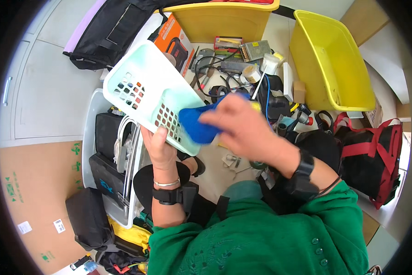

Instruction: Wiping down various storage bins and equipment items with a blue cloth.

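Observation:
My left hand [160, 148] grips the lower long side of a pale mint plastic basket [151, 74], thumb over the rim. Its walls have lattice holes, and it is tilted in front of me. In my right hand [238, 125] is a blue cloth [199, 125], pressed against the near end of the basket's inside. That hand is slightly blurred, and the cloth hides part of the basket's corner.
Cables, tools and a metal power supply [256, 51] clutter the floor ahead. Beyond stand a yellow bin [219, 22] and an orange box [178, 41]. Rightward are another yellow bin [347, 65] and a black-and-red bag [367, 161]. A grey tub [89, 137] holding black cases sits left.

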### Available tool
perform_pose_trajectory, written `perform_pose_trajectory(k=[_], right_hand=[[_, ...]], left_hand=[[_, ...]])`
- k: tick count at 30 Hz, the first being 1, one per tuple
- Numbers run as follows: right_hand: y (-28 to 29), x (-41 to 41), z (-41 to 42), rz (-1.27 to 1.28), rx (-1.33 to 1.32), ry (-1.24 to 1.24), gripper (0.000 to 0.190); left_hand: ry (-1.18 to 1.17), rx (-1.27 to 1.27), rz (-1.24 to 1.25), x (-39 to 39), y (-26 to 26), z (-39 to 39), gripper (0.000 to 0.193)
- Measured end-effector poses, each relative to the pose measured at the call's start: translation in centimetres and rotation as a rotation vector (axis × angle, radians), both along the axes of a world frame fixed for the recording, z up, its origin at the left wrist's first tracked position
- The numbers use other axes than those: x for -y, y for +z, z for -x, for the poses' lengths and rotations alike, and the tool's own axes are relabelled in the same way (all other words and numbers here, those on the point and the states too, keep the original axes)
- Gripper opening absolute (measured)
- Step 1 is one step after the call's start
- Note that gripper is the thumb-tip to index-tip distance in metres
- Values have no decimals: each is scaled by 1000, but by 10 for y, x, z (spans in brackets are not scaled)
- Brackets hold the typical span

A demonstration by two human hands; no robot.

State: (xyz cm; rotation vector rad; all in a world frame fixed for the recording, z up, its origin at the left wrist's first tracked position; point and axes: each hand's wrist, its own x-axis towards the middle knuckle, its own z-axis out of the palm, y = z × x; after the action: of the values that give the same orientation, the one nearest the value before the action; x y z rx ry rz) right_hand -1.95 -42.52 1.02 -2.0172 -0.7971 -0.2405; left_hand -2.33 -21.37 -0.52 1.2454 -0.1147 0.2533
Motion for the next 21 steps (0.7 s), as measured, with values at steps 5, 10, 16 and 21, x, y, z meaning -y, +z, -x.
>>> perform_pose_trajectory(k=[5, 10, 16, 21], right_hand=[[-27, -28, 32, 185, 18, 164, 29], [-43, -34, 34, 313, 238, 47, 18], [-61, -46, 22, 480, 127, -60, 14], [-44, -46, 44, 323, -243, 254, 15]], left_hand=[[-44, -22, -352, 11, -1, 11, 91], [-58, -72, -234, 14, 1, 16, 86], [-59, -114, -241, 23, -9, 12, 84], [-18, -91, -437, 7, -26, 18, 84]])
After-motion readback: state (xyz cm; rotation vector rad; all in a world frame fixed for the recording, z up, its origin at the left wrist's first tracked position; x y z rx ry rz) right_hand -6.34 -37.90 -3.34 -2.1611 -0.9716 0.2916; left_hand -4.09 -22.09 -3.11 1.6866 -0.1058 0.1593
